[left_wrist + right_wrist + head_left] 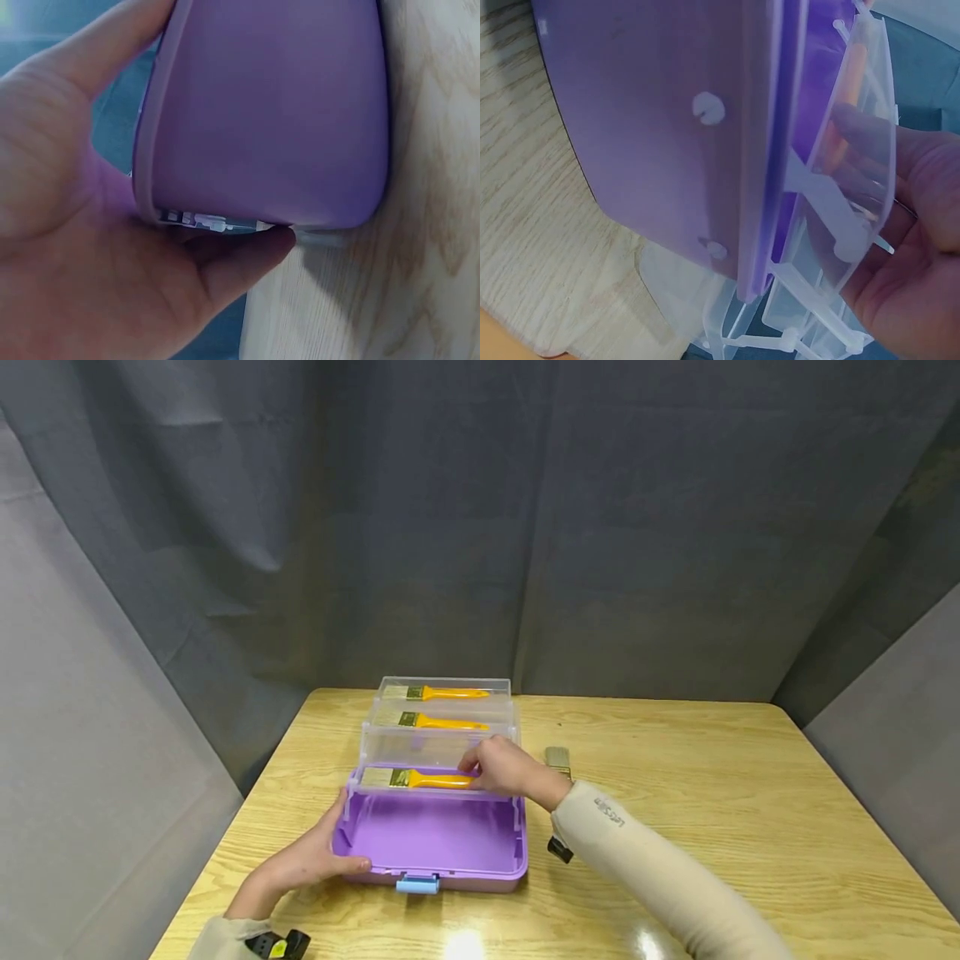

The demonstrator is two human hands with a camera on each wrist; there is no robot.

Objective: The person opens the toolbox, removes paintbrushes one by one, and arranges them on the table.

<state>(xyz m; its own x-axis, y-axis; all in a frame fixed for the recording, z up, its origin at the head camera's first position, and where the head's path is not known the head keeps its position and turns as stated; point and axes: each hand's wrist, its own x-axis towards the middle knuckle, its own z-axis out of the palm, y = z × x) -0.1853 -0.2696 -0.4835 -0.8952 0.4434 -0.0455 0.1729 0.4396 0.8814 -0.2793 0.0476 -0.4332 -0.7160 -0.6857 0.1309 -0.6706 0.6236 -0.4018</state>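
A purple toolbox (480,881) stands opened on the table, with clear trays raised in steps behind its bare purple well. My left hand (311,853) grips the box's left front corner, thumb on the front rim and fingers along the side. In the front tray lies a flat paintbrush (442,782) with a yellow handle and pale bristles pointing left. My right hand (512,768) reaches over the tray's right end and pinches the handle's tip. Through the clear tray wall in the right wrist view, fingertips (847,124) show against the orange-looking handle.
Similar paintbrushes lie in the middle tray (453,724) and the top tray (456,693). Another paintbrush (557,757) is on the table (712,793) right of the box, partly hidden by my right forearm. A blue latch (417,885) hangs at the front. Grey curtains (637,527) enclose the table.
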